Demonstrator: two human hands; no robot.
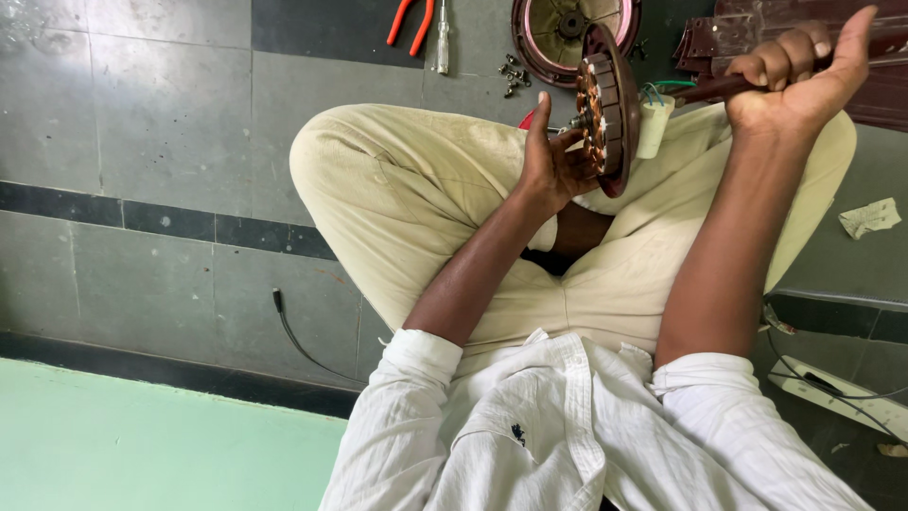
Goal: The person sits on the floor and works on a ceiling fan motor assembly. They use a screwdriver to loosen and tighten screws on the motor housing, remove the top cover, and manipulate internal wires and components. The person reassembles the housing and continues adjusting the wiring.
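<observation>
Motor disc (605,109) is held edge-on, rod (714,88) running rightward into the clenched right hand (799,76); left hand (549,166) lies spread against its face.

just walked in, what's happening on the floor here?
A person sits cross-legged on a tiled floor with an opened fan motor. The right hand grips its brown rod; the left hand rests against the winding side. A white capacitor hangs off the motor by wires. On the floor beyond lie red-handled pliers, a screwdriver, loose screws and a round cover.
</observation>
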